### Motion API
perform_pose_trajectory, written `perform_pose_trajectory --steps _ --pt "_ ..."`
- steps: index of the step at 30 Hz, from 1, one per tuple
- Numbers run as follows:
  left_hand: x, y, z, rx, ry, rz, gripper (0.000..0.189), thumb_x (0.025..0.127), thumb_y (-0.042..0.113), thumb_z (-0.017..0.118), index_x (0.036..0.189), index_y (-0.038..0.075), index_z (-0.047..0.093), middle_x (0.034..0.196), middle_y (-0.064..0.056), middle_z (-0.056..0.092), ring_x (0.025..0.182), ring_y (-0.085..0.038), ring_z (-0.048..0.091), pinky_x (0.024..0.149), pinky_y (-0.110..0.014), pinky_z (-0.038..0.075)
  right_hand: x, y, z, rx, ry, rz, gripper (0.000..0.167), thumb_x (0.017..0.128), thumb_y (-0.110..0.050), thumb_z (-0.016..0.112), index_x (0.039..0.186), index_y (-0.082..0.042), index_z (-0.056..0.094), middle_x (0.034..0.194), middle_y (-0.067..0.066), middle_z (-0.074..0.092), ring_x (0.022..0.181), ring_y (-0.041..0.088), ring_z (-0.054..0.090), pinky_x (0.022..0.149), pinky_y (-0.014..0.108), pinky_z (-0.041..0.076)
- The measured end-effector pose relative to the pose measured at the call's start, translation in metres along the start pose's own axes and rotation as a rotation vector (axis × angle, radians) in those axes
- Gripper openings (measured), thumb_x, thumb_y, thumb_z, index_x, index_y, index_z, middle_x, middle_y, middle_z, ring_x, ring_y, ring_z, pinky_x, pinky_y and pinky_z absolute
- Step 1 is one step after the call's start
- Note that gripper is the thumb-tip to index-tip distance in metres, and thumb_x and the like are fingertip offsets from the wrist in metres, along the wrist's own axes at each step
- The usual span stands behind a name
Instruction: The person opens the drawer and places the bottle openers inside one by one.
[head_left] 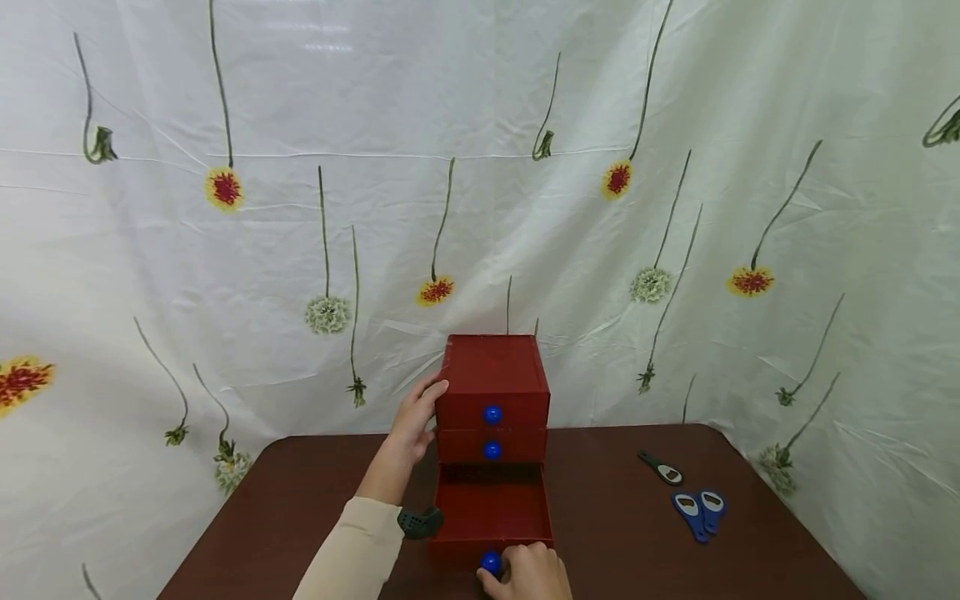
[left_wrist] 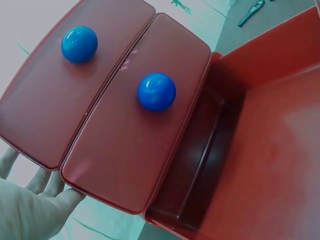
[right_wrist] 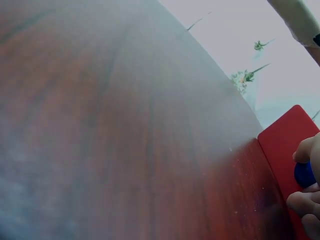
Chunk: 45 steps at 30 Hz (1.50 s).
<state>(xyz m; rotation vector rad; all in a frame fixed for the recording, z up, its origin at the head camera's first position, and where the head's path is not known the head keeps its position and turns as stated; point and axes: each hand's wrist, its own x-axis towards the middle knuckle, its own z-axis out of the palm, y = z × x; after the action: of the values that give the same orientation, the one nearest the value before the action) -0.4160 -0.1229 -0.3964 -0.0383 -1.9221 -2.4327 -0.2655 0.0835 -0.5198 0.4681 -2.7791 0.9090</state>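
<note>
Head view: the red drawer box [head_left: 492, 367] stands at the middle of the bench [head_left: 600, 517], its bottom drawer [head_left: 492, 508] out toward the person, the two drawers above flush. The right hand [head_left: 531, 573] grips the bottom drawer's blue knob [head_left: 491, 562] between thumb and fingers; the right wrist view shows the same hold. The left hand [head_left: 412, 421] rests against the box's left side, fingers extended, gripping nothing. The upper knob [head_left: 492, 414] and middle knob [head_left: 492, 450] are blue too. To the right, well apart, lie two flat blue tools [head_left: 696, 527], with a dark green tool [head_left: 657, 465] near them. Behind hangs a pale flower-printed cloth [head_left: 525, 83].
</note>
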Motion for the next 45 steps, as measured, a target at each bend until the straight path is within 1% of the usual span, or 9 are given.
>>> perform_pose_trajectory --steps 10,14,18,21,23,27,34,39,45 --pt "-0.003 -0.001 -0.001 -0.002 -0.004 -0.001 0.058 0.103 0.033 0.066 0.155 0.015 0.047 0.149 -0.018 0.051 0.137 -0.036 0.046 0.103 -0.058 0.038 -0.011 -0.009 -0.004 0.012 -0.054 0.047 0.056 0.083 -0.046 0.083 0.051 -0.023 0.043 0.046 -0.013 0.027 0.04 0.007 0.031 0.044 0.025 0.027" --pt "-0.004 0.001 0.0 0.003 0.001 0.005 0.059 0.103 0.034 0.066 0.155 0.015 0.046 0.15 -0.018 0.049 0.139 -0.036 0.044 0.106 -0.06 0.036 -0.011 -0.009 -0.011 0.014 -0.124 0.036 0.051 0.086 -0.043 0.081 0.054 -0.02 0.049 0.048 -0.011 0.035 0.042 0.007 0.036 0.045 0.026 0.031" --pt "-0.004 0.0 0.003 0.012 0.001 -0.001 0.059 0.103 0.034 0.066 0.155 0.016 0.046 0.15 -0.018 0.05 0.138 -0.035 0.045 0.106 -0.059 0.037 -0.012 -0.004 -0.03 0.035 -0.237 0.009 0.033 0.089 -0.038 0.08 0.07 -0.013 0.07 0.058 -0.011 0.053 0.05 0.007 0.05 0.05 0.029 0.042" --pt "-0.003 0.0 0.004 0.014 -0.007 -0.01 0.059 0.103 0.035 0.066 0.156 0.017 0.046 0.15 -0.017 0.05 0.138 -0.035 0.045 0.104 -0.058 0.037 -0.011 0.0 -0.052 0.093 -0.271 -0.003 0.025 0.091 -0.034 0.08 0.088 -0.009 0.078 0.067 -0.013 0.063 0.059 0.006 0.059 0.055 0.032 0.05" --pt "-0.002 0.0 0.004 0.015 -0.013 -0.013 0.06 0.103 0.036 0.066 0.156 0.017 0.045 0.151 -0.017 0.049 0.138 -0.036 0.044 0.104 -0.058 0.038 -0.01 0.002 -0.067 0.133 -0.252 -0.02 0.025 0.091 -0.033 0.079 0.094 -0.008 0.079 0.071 -0.013 0.066 0.062 0.005 0.061 0.057 0.032 0.052" --pt "-0.001 0.001 0.002 0.007 -0.011 -0.02 0.06 0.103 0.036 0.065 0.156 0.018 0.044 0.151 -0.016 0.048 0.138 -0.036 0.044 0.102 -0.058 0.039 -0.006 0.01 -0.09 0.151 -0.162 -0.095 0.02 0.092 -0.033 0.079 0.093 -0.013 0.08 0.073 -0.017 0.067 0.063 0.001 0.061 0.057 0.029 0.051" --pt "-0.001 0.005 -0.005 0.003 -0.01 -0.022 0.061 0.103 0.035 0.065 0.157 0.018 0.043 0.151 -0.016 0.048 0.137 -0.035 0.045 0.1 -0.055 0.04 0.003 0.023 -0.106 0.115 -0.056 -0.172 0.014 0.093 -0.028 0.079 0.092 -0.014 0.079 0.077 -0.016 0.069 0.063 -0.001 0.062 0.056 0.027 0.051" --pt "-0.002 0.005 -0.006 0.007 0.002 -0.03 0.059 0.103 0.035 0.064 0.157 0.018 0.044 0.151 -0.015 0.048 0.138 -0.036 0.044 0.102 -0.057 0.039 0.011 0.034 -0.12 0.049 -0.02 -0.147 0.011 0.093 -0.028 0.079 0.094 -0.017 0.079 0.08 -0.015 0.071 0.064 -0.001 0.062 0.057 0.028 0.051" --pt "-0.002 0.005 -0.002 0.008 -0.008 -0.027 0.061 0.103 0.036 0.065 0.157 0.018 0.044 0.153 -0.016 0.047 0.14 -0.036 0.043 0.104 -0.059 0.038 0.019 0.056 -0.14 -0.03 0.059 -0.06 0.016 0.09 -0.032 0.082 0.097 -0.018 0.079 0.081 -0.015 0.071 0.066 0.001 0.063 0.058 0.031 0.05"
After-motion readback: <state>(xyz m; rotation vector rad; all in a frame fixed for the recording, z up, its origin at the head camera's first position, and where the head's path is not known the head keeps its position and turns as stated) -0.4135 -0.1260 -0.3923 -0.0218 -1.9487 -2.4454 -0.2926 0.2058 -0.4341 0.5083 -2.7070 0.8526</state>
